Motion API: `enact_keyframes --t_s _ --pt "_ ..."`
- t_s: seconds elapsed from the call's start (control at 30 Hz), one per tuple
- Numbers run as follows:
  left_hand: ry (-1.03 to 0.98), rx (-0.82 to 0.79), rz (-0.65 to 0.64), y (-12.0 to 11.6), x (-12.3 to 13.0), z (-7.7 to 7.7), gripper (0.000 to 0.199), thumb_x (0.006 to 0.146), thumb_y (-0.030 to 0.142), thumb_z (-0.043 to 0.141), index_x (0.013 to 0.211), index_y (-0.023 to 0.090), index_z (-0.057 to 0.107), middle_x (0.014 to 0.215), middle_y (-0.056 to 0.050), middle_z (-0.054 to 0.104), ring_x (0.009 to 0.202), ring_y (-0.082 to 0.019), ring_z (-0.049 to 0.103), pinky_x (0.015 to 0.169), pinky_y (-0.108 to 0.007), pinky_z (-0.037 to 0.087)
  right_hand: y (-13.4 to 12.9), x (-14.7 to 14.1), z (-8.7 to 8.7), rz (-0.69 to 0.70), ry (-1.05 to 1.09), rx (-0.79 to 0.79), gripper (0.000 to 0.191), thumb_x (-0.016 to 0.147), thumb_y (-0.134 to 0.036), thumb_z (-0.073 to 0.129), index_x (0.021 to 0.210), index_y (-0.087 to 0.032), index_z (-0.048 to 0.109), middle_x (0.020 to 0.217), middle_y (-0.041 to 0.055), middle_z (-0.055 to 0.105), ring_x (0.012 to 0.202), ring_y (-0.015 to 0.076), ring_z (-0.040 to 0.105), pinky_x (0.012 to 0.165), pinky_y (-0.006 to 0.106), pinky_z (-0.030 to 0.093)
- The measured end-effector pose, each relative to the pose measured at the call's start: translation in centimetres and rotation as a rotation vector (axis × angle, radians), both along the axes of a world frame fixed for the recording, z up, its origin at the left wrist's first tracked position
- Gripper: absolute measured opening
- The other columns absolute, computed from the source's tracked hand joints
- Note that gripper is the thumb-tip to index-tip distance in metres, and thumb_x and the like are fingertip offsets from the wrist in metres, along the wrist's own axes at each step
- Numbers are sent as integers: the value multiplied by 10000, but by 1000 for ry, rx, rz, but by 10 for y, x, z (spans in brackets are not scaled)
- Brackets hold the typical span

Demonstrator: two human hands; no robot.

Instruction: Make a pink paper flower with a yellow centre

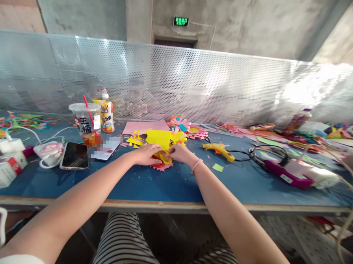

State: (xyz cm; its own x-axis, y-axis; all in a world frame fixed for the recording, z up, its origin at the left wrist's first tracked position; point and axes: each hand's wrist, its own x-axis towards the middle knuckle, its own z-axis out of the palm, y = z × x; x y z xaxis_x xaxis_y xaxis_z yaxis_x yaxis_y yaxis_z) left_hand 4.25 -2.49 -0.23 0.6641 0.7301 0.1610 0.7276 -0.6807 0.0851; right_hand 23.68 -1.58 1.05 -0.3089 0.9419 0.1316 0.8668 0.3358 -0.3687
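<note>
My left hand (148,153) lies over the left side of a paper flower (162,166), fingers curled onto it. The flower has yellow layers and a fringed pinkish-red edge, and rests on the blue table. On its other side, my right hand (179,152) is closed in a pinch at the yellow paper; the fingertips are partly hidden. Just behind both hands is a bright yellow paper sheet (158,138), with yellow cut scraps (136,139) to its left. A yellow glue gun (218,150) lies to the right of my right hand.
Pink paper (144,127) and fringed paper flowers (188,128) lie farther back. At left are a plastic cup (84,121), a bottle (107,113) and a phone (75,156). A purple power strip (286,175) with cables is at right. A perforated metal screen (179,85) bounds the table's back.
</note>
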Motion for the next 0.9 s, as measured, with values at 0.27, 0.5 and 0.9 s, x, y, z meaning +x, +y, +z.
enact_keyframes --t_s 0.27,0.5,0.9 --pt "31 -64 -43 -7 0 7 690 758 604 386 1321 213 304 1383 -100 339 1243 -263 331 1007 -407 232 -5 -1 5 25 -63 -34 159 569 -251 648 664 -125 663 647 23 638 581 111 523 471 182 321" --pt "46 -64 -48 -8 0 9 679 750 611 393 1304 222 335 1353 -101 384 1212 -278 365 988 -431 240 -8 -1 6 51 -70 -43 146 577 -229 626 673 -125 661 660 20 637 583 111 522 484 188 332" --pt "-9 -74 -31 -10 4 12 662 678 615 497 1234 261 437 1218 -78 525 1125 -265 455 948 -393 284 -8 -5 6 75 -158 -7 130 583 -208 623 650 -105 666 613 23 627 542 93 492 460 185 296"
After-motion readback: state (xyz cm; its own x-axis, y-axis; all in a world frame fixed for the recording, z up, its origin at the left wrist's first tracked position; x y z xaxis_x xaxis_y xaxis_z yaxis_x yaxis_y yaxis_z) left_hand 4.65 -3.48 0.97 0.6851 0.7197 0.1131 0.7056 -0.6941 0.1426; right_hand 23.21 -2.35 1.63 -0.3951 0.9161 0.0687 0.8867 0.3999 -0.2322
